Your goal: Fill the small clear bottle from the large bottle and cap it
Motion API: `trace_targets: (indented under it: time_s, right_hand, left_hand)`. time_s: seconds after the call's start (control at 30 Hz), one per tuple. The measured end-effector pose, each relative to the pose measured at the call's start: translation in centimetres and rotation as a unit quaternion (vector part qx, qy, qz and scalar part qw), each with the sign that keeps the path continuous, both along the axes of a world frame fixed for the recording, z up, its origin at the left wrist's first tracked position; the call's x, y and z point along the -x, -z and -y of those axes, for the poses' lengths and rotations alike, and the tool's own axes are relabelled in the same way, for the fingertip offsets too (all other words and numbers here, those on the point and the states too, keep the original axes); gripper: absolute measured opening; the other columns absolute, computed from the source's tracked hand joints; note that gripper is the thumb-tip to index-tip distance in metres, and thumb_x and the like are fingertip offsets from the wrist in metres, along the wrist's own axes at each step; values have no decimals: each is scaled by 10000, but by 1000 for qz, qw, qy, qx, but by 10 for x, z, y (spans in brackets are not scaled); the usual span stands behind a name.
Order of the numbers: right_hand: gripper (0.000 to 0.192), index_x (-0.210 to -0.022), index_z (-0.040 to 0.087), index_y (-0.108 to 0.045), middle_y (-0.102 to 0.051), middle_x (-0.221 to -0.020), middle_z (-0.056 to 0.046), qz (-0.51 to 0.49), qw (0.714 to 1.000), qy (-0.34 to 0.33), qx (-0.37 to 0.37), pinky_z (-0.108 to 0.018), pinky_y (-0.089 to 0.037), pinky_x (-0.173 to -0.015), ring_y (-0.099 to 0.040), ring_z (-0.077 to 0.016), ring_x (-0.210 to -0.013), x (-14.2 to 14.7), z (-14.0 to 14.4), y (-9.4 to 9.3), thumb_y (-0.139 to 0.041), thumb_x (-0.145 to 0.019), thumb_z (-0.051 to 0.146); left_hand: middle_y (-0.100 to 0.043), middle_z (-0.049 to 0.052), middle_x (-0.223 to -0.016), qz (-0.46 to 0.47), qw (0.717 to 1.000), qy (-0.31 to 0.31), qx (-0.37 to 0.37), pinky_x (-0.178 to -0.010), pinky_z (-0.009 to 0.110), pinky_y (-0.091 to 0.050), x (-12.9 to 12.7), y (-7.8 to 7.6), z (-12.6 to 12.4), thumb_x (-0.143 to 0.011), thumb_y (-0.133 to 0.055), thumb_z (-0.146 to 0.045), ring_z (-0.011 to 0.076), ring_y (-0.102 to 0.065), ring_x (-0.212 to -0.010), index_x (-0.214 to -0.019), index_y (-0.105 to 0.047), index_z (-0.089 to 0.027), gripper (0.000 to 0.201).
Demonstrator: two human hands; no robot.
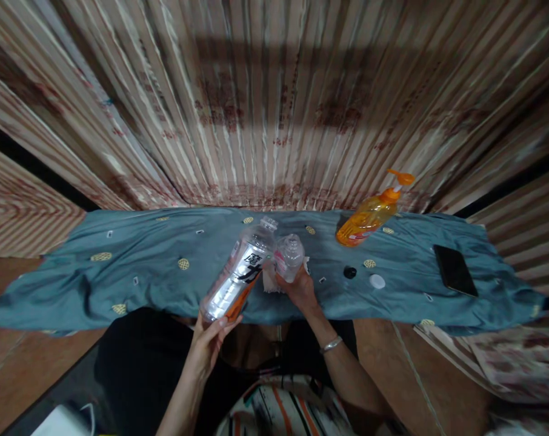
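Note:
My left hand (214, 338) is closed around the lower end of a clear plastic bottle (238, 272) with a silver, black and orange label. The bottle tilts, its uncapped neck pointing up and slightly right. In my right hand (300, 292) is a smaller clear bottle (291, 254), also without a cap, its neck up. The two bottles are side by side and seem to touch. A white tissue (271, 280) shows between them, partly hidden by the small bottle; I cannot tell whether my right hand holds it too.
A pump bottle (368, 218) of orange liquid stands at the back right of the teal cloth (151, 266). A black cap (349, 272) and a white cap (377, 281) lie right of my hand. Farther right is a dark phone (455, 270). Striped curtain (265, 151) hangs behind.

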State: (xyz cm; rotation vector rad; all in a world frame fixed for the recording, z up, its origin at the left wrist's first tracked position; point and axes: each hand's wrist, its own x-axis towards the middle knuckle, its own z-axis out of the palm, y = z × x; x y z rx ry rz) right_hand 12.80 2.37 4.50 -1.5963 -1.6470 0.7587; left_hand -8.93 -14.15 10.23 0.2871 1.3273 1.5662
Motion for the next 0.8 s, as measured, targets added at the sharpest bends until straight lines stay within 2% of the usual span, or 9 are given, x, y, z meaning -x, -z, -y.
trace_targets:
  time_s: [0.13, 0.2, 0.33, 0.43, 0.57, 0.8]
  right_hand:
    - [593, -1367, 193, -726, -911, -1236, -168, -2, 1000, 4, 16, -488, -733, -988, -902, -383, -1143, -1, 1, -4, -919, -836, 373]
    - [587, -1359, 193, -732, -915, -1237, -167, -11, 1000, 6, 22, -476, -736, -981, -907, -381, -1145, -2, 2, -7, -928, -828, 350]
    - [559, -1349, 224, -744, -924, -1208, -151, -18, 999, 9, 31, -450, -750, -932, -917, -379, -1133, -3, 3, -12, -936, -835, 325]
    - [528, -1331, 243, -746, -926, -1209, -146, -10, 999, 9, 29, -473, -755, -967, -915, -383, -1152, -3, 4, -14, -931, -840, 303]
    - [547, -1354, 234, -738, -917, -1234, -165, 3, 1000, 13, 23, -488, -750, -1016, -908, -376, -1181, -2, 3, -13, -918, -841, 290]
    - [519, -1316, 263, -720, -915, -1160, -160, 13, 1000, 14, -3, -565, -764, -951, -909, -405, -1111, -6, 2, 3, -906, -839, 342]
  left_hand:
    - [-866, 134, -1415, 42, 999, -3, -17, -1174, 723, -662, 6, 11, -13, -581, -1098, -493, 485, -765, -1443, -1330, -791, -300, 832]
    - [-875, 136, -1393, 58, 998, 3, -27, -1192, 690, -658, 7, 15, -18, -595, -1083, -511, 472, -750, -1469, -1303, -811, -291, 790]
    - [-886, 137, -1323, 77, 996, 24, -48, -1169, 631, -675, 9, 18, -30, -609, -1092, -483, 428, -801, -1361, -1262, -837, -260, 736]
    - [-867, 137, -1319, 78, 994, 36, -62, -1131, 603, -689, 15, 21, -45, -674, -1094, -423, 387, -815, -1288, -1276, -824, -220, 690]
    - [-779, 130, -1456, 56, 995, 46, -63, -1083, 563, -696, 25, 25, -72, -1035, -863, -408, 309, -787, -1281, -1395, -758, -199, 429]
    - [-741, 138, -1509, -73, 997, 19, -36, -1068, 555, -694, 20, 42, -119, -1070, -817, -470, 310, -771, -1280, -1487, -714, -217, 498]
